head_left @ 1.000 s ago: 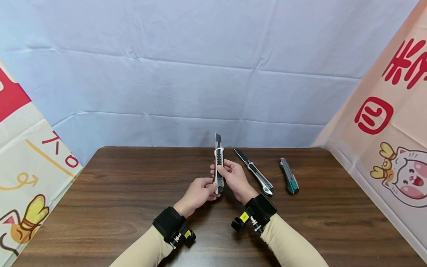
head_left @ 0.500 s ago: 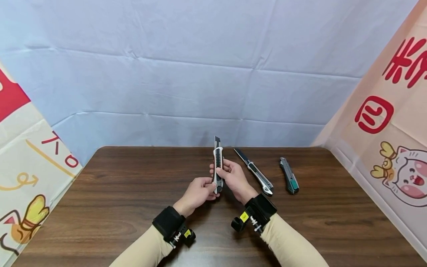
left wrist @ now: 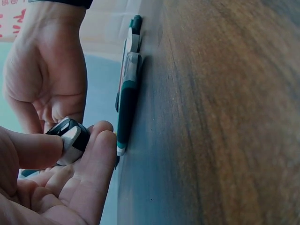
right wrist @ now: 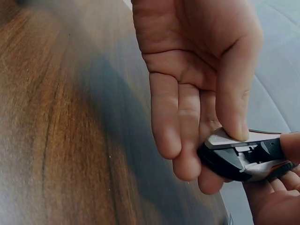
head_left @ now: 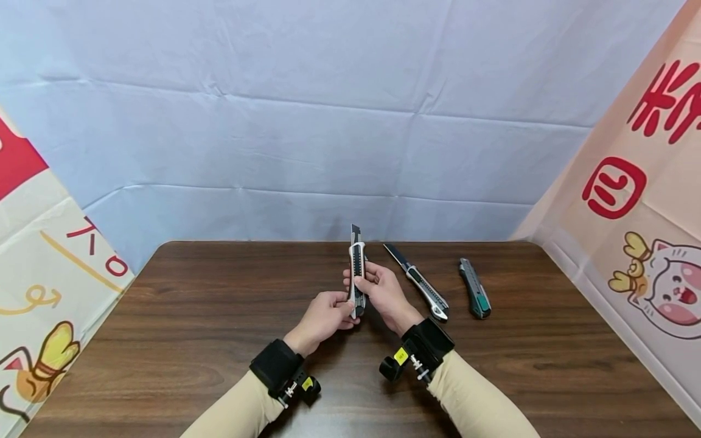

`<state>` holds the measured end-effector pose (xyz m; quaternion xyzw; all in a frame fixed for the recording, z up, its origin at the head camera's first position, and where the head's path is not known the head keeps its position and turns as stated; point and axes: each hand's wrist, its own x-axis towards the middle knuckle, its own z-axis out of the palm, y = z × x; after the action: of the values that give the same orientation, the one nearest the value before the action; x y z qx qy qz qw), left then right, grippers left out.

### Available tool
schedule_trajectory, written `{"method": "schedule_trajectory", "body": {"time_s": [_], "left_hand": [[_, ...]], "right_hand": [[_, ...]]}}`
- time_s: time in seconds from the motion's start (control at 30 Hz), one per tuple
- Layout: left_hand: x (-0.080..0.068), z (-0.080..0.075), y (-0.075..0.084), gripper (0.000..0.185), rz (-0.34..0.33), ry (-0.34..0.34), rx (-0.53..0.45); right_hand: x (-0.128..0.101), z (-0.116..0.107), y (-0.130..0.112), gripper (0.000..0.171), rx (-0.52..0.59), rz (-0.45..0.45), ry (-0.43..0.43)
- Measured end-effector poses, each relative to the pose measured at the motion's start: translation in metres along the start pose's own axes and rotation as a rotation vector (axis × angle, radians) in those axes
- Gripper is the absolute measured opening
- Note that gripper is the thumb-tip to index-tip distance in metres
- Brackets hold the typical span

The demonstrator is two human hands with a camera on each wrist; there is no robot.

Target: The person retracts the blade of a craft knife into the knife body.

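In the head view a white-and-black utility knife (head_left: 356,257) stands nearly upright between the hands, its dark blade (head_left: 356,232) sticking out at the top. My left hand (head_left: 322,316) pinches its lower end between thumb and fingers. Higher up, my right hand (head_left: 385,296) grips the handle, thumb on its front. From the left wrist, the knife's butt (left wrist: 71,140) shows between the left thumb and fingers. In the right wrist view the right thumb (right wrist: 290,146) lies at the black slider (right wrist: 269,150), while the left hand (right wrist: 187,70) holds the butt end.
On the brown wooden table (head_left: 181,340), right of the hands, lies a second utility knife (head_left: 421,286) with its blade out. Farther right is a grey-and-green utility knife (head_left: 474,289), no blade visible. A pale cloth (head_left: 306,140) hangs behind the table, with printed sheets at both sides.
The blade of the held utility knife shows slightly shorter than a second ago, and the right thumb sits a little lower. The knife has shifted slightly left; both hands keep their hold.
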<state>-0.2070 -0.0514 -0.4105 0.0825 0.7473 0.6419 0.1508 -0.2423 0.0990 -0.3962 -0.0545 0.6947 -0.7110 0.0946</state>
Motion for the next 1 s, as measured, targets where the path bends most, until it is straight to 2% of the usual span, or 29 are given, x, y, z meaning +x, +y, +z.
{"method": "schedule_trajectory", "body": {"time_s": [0.37, 0.83, 1.0], "left_hand": [[0.0024, -0.0021, -0.0025, 0.030, -0.010, -0.011, -0.008], [0.0016, -0.0016, -0.0025, 0.029, 0.001, -0.003, -0.015], [0.0021, -0.0020, -0.0019, 0.030, 0.005, -0.022, -0.038]], "right_hand": [[-0.0008, 0.0001, -0.0009, 0.043, -0.010, -0.010, -0.008], [-0.0025, -0.0021, -0.0021, 0.048, -0.030, -0.006, -0.059], [-0.0029, -0.0028, -0.0059, 0.047, -0.032, -0.006, -0.060]]}}
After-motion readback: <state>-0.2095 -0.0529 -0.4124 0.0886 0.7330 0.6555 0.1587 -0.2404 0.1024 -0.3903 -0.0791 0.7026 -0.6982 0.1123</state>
